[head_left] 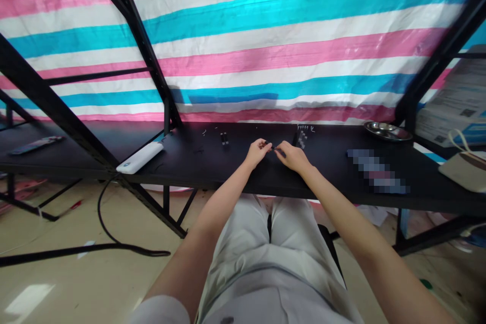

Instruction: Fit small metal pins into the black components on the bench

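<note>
Above the black counter (pixel 330 172), left fingers (pixel 267 147) and right fingers (pixel 282 147) pinch a dark piece (pixel 273 148); white case (pixel 140 158) left of it, metal dish (pixel 387 132) right.

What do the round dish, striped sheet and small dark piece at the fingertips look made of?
Round dish: polished metal, probably stainless steel; mirror-like highlights.
Striped sheet: likely plastic tarp, semi-gloss; creases and sheen.
Small dark piece between left hand and right hand: perhaps plastic, by its dark colour; finish unreadable.
</note>
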Demonstrator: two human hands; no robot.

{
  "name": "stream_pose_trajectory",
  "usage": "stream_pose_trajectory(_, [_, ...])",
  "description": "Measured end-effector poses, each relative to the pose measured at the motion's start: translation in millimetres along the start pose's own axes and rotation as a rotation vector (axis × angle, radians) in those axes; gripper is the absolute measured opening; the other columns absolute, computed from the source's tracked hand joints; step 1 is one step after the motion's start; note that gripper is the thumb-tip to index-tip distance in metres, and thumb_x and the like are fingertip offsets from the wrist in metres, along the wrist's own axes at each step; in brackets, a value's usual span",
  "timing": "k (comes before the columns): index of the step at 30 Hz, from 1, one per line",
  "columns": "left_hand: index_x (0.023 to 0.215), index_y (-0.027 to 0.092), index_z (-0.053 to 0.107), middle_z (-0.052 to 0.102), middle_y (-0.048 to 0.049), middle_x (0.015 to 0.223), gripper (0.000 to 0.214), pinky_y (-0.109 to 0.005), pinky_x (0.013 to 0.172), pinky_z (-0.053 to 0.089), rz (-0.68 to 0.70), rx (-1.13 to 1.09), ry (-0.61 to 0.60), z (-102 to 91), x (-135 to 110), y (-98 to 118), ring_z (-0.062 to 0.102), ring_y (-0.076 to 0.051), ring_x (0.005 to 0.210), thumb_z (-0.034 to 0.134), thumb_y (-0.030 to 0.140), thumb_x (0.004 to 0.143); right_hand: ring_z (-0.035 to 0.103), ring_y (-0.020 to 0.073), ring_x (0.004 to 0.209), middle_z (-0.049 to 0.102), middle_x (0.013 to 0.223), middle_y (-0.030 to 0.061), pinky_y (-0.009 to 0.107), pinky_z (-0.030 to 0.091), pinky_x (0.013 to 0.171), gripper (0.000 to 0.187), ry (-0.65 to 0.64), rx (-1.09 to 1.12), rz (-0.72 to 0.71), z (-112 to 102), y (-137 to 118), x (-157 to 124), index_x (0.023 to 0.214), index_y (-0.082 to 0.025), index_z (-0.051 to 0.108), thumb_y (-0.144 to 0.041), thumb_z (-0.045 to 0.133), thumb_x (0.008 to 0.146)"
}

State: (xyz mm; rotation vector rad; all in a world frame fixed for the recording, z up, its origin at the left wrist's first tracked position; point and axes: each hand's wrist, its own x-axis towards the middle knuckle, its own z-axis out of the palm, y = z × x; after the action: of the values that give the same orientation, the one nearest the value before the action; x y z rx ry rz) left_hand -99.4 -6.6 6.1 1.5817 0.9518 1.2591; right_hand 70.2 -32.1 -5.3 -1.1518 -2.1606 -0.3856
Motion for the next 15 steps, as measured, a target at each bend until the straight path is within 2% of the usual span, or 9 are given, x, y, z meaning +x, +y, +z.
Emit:
stream_pose_trajectory(5, [0.073, 0.016, 0.05, 0.058, 0.0006, 0.064, 0.017, -0.025, 0.064, 0.046, -0.011, 0.003, 0.122, -2.0, 5.5, -3.9, 0.056, -0.01, 0.06, 0.06, 0.028, 0.077, 0.056, 0.0135, 0.067, 0.059, 0.084, 0.005, 0.024, 0.033, 0.05, 0.02, -0.023, -0.017, 0.017, -1.1, 1.6, -0.7, 0.088, -0.019, 0.056, -0.032, 0.041, 0.089])
stream_pose_trajectory(8, [0.075, 0.017, 0.048, 0.057, 0.0008, 0.066, 0.014, -0.025, 0.063, 0.046, 0.01, 0.037, 0.188, -3.4, 8.1, -8.7, 0.056, -0.01, 0.06, 0.058, 0.026, 0.078, 0.056, 0.0139, 0.067, 0.06, 0.083, 0.0046, 0.024, 0.034, 0.051, 0.019, 0.007, -0.029, 0.04, -3.1, 2.0, -0.7, 0.086, -0.02, 0.056, -0.033, 0.042, 0.088])
stream_pose_trajectory(12, [0.077, 0.017, 0.048, 0.054, 0.0026, 0.067, 0.013, -0.023, 0.062, 0.043, 0.074, 0.195, 0.156, -3.4, 6.1, -12.9, 0.053, -0.009, 0.059, 0.059, 0.025, 0.077, 0.057, 0.0147, 0.07, 0.062, 0.083, 0.0047, 0.024, 0.036, 0.054, 0.019, 0.106, -0.011, 0.084, -7.5, 2.0, -0.4, 0.089, -0.02, 0.057, -0.031, 0.041, 0.088])
stream_pose_trajectory(15, [0.079, 0.017, 0.049, 0.052, 0.0039, 0.066, 0.013, -0.022, 0.061, 0.04, 0.121, 0.271, 0.116, -2.5, 2.7, -12.0, 0.049, -0.008, 0.056, 0.059, 0.025, 0.075, 0.057, 0.0148, 0.068, 0.062, 0.082, 0.0045, 0.025, 0.038, 0.056, 0.019, 0.132, 0.028, 0.117, -10.5, 2.3, -0.9, 0.091, -0.02, 0.057, -0.031, 0.042, 0.087])
